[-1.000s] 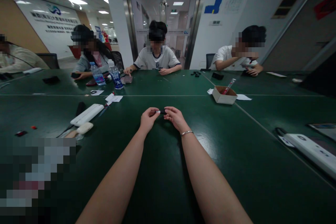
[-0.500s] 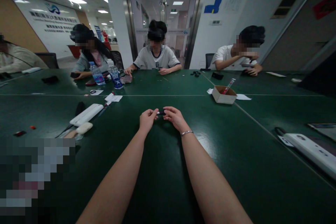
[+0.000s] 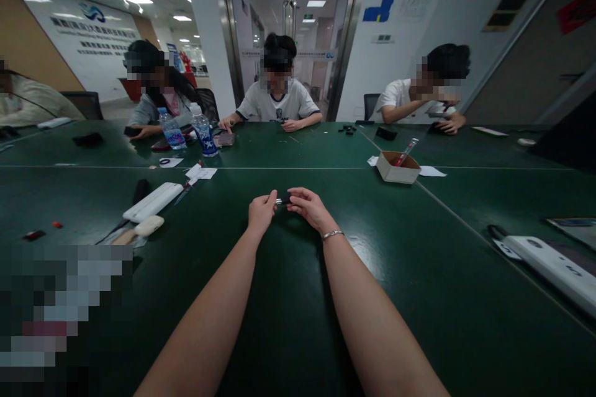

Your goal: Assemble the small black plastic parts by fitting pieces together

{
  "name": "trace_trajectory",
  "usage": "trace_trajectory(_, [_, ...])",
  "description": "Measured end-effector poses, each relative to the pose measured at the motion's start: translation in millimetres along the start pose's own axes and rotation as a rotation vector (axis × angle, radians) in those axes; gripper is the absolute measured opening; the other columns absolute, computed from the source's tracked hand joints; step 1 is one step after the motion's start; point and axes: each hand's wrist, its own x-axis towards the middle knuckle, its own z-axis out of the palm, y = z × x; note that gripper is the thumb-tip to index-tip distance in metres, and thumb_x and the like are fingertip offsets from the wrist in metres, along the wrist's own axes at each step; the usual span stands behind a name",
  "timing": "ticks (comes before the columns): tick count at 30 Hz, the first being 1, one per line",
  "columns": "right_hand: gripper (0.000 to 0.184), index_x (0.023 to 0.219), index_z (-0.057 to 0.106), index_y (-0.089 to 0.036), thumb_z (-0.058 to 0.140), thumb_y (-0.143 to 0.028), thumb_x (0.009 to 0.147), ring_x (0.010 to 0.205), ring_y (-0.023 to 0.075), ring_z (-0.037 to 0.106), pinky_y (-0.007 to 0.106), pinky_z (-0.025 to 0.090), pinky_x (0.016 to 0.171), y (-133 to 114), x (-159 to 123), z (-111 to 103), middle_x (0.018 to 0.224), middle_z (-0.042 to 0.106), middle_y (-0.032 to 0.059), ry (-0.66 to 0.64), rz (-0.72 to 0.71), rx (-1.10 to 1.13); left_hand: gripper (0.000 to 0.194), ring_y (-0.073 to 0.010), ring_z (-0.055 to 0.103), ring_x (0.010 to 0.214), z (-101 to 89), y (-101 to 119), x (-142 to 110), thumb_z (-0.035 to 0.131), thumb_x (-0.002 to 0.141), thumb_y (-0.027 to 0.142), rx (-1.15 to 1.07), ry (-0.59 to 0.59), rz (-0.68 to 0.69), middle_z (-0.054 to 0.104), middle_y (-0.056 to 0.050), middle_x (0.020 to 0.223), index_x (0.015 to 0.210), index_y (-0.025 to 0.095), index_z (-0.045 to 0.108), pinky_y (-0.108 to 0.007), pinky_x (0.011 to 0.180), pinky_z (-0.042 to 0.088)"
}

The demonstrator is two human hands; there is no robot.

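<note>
A small black-and-silver stick (image 3: 282,201) is held level between my two hands, just above the green table (image 3: 298,298). My left hand (image 3: 262,211) pinches its silver end between thumb and fingers. At the black end, my right hand (image 3: 310,207) grips with bent fingertips; a silver bracelet (image 3: 332,234) circles that wrist. Fingers cover both ends of the stick, so its exact kind cannot be made out.
Left of my hands lie a white power-bank-like device (image 3: 153,203) and a pale rounded item (image 3: 149,226). Two bottles (image 3: 203,131) stand farther back. An open cardboard box (image 3: 398,172) sits ahead right, a long white device (image 3: 554,270) at right. Several people sit opposite.
My hands have drawn slightly apart at the fingertips. More of the stick's silver part shows between them now.
</note>
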Motion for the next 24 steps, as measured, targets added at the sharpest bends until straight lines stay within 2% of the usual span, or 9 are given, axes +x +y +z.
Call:
trace_trajectory(12, [0.035, 0.092, 0.072, -0.018, 0.085, -0.017, 0.06, 0.067, 0.0108, 0.069, 0.022, 0.061, 0.067, 0.5, -0.1, -1.8, 0.089, 0.065, -0.0001, -0.018, -0.009, 0.057, 0.054, -0.0139, 0.044, 0.043, 3.4, -3.1, 5.6, 0.046, 0.086, 0.059, 0.014, 0.017, -0.049, 0.048, 0.001, 0.042, 0.048, 0.021, 0.052, -0.028, 0.052, 0.034])
trace_trajectory(17, [0.031, 0.091, 0.071, -0.017, 0.084, -0.018, 0.063, 0.065, 0.0108, 0.068, 0.021, 0.06, 0.062, 0.1, 0.5, -0.9, 0.081, 0.068, 0.0001, 0.002, 0.011, 0.038, 0.052, -0.0139, 0.045, 0.045, 2.6, -0.8, 2.8, 0.049, 0.085, 0.058, 0.014, 0.001, -0.021, 0.049, 0.001, 0.044, 0.049, 0.021, 0.053, -0.028, 0.053, 0.033])
trace_trajectory(24, [0.033, 0.088, 0.069, -0.017, 0.086, -0.027, 0.062, 0.056, 0.0102, 0.065, 0.02, 0.058, 0.055, -0.6, 0.7, 1.1, 0.065, 0.067, -0.0012, 0.039, 0.016, 0.017, 0.047, -0.0133, 0.049, 0.053, 1.4, -1.3, -0.1, 0.056, 0.081, 0.06, -0.07, -0.01, 0.029, 0.056, 0.0, 0.055, 0.058, 0.019, 0.058, -0.027, 0.056, 0.038])
